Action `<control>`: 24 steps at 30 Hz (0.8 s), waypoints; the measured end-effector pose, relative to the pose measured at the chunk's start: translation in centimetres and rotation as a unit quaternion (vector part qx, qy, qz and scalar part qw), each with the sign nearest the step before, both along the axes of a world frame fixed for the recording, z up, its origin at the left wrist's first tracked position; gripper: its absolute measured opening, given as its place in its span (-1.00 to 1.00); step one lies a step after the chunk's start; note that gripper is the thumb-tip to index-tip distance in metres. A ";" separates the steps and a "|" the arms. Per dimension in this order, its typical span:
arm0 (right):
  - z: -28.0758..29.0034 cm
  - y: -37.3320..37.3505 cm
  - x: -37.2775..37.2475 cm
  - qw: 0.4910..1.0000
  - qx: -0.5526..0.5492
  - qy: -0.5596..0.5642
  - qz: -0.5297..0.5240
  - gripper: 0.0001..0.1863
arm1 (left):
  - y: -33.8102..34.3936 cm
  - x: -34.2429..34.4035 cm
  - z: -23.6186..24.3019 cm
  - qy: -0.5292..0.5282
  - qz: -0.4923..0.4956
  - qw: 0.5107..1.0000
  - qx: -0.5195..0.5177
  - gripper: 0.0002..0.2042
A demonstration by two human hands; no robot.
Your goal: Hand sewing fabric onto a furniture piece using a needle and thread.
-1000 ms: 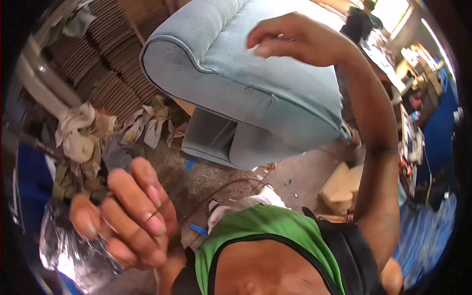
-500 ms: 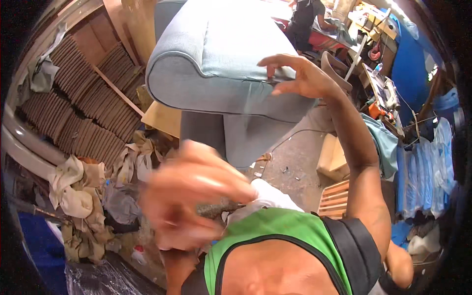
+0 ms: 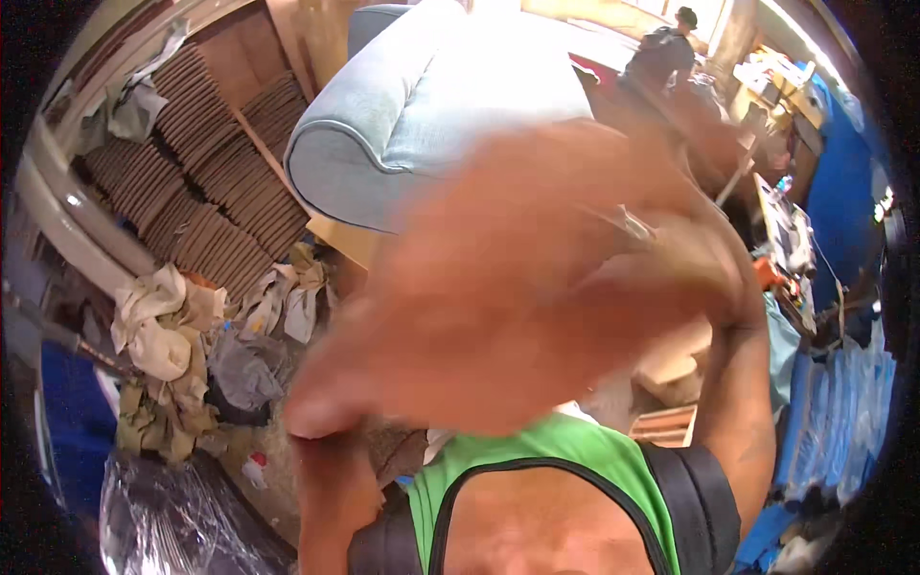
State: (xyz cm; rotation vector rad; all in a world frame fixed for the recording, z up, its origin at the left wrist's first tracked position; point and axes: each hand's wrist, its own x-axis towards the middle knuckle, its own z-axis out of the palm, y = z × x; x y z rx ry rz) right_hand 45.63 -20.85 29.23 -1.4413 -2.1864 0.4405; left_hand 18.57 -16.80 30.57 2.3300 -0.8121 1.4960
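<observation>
Both my hands are raised close together before the camera and badly smeared by motion. My left hand (image 3: 498, 259) fills the middle of the view, and its fingers cannot be told apart. My right hand (image 3: 685, 254) is beside it on the right, its fingers blurred too. A thin pale sliver (image 3: 632, 225) shows between the hands, too blurred to name. Behind them stands a light blue-grey upholstered sofa (image 3: 335, 172) with a piped, rounded arm. My hands hide the right part of its arm front. I cannot tell whether either hand touches it.
Stacked brown ribbed sheets (image 3: 192, 153) stand at the left, with cloth scraps (image 3: 158, 326) below. A plastic-wrapped dark bundle (image 3: 172, 517) lies lower left. On the right are blue wrapped pieces (image 3: 839, 412) and a cluttered bench (image 3: 786, 230). Another person (image 3: 661, 57) is at the back right.
My right hand has come away from the sofa's arm toward the camera. The left hand has moved up and right beside it. The view has shifted slightly; the other person's head now shows.
</observation>
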 end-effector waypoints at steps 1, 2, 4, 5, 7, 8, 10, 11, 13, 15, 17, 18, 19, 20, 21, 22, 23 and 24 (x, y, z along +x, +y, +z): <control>-1.8 0.2 4.1 0.995 0.042 -0.089 -0.011 -0.56 | 4.3 3.8 -0.8 -0.042 -0.043 0.995 -0.077 -0.62; -0.8 1.9 2.3 0.991 0.065 -0.090 0.074 -0.59 | 4.4 -0.4 0.7 -0.108 0.005 0.987 -0.122 -0.51; -1.3 4.3 2.3 0.979 0.076 -0.098 0.164 -0.64 | 6.6 -4.9 -0.8 -0.133 -0.174 0.926 -0.307 -0.56; -1.2 5.1 1.1 0.964 0.111 -0.113 0.213 -0.68 | 5.0 -7.7 -1.3 -0.131 -0.141 0.922 -0.337 -0.58; -1.8 6.1 0.8 0.944 0.161 -0.145 0.249 -0.69 | 3.0 -8.6 -3.7 -0.193 -0.048 0.912 -0.360 -0.62; -2.2 6.3 0.8 0.928 0.207 -0.170 0.260 -0.77 | 1.4 -8.3 -4.8 -0.244 -0.005 0.893 -0.377 -0.64; -2.8 6.7 2.1 0.912 0.241 -0.195 0.270 -0.81 | -0.2 -7.8 -7.0 -0.274 0.013 0.872 -0.406 -0.65; -2.9 6.7 1.8 0.895 0.280 -0.217 0.270 -0.84 | -2.2 -7.9 -7.2 -0.269 0.033 0.870 -0.413 -0.66; -3.0 7.5 1.7 0.874 0.306 -0.222 0.306 -0.83 | -5.3 -7.3 -7.1 -0.315 0.131 0.834 -0.433 -0.67; -2.9 8.4 1.7 0.829 0.377 -0.240 0.336 -0.84 | -7.4 -6.6 -6.8 -0.314 0.175 0.815 -0.455 -0.68; -2.8 8.5 1.7 0.827 0.370 -0.234 0.353 -0.87 | -9.2 -6.0 -6.8 -0.305 0.201 0.799 -0.478 -0.68; -2.8 8.5 1.6 0.829 0.368 -0.235 0.350 -0.88 | -10.1 -5.6 -6.9 -0.311 0.213 0.788 -0.486 -0.67; -2.8 8.5 1.6 0.832 0.366 -0.237 0.344 -0.89 | -10.7 -5.2 -6.9 -0.315 0.222 0.779 -0.495 -0.67; -3.0 8.3 1.6 0.830 0.368 -0.231 0.348 -0.89 | -11.1 -4.9 -7.2 -0.326 0.237 0.768 -0.497 -0.66; -3.0 8.2 1.5 0.816 0.388 -0.259 0.341 -0.88 | -11.5 -4.7 -7.4 -0.326 0.241 0.768 -0.495 -0.66; -3.1 8.0 1.5 0.802 0.407 -0.288 0.331 -0.88 | -11.8 -4.7 -7.5 -0.332 0.238 0.764 -0.499 -0.67; -3.1 8.1 1.4 0.802 0.407 -0.288 0.328 -0.88 | -11.7 -4.6 -7.6 -0.336 0.231 0.761 -0.503 -0.68; -3.1 8.1 1.3 0.823 0.374 -0.260 0.338 -0.86 | -11.4 -4.5 -7.8 -0.334 0.228 0.763 -0.504 -0.68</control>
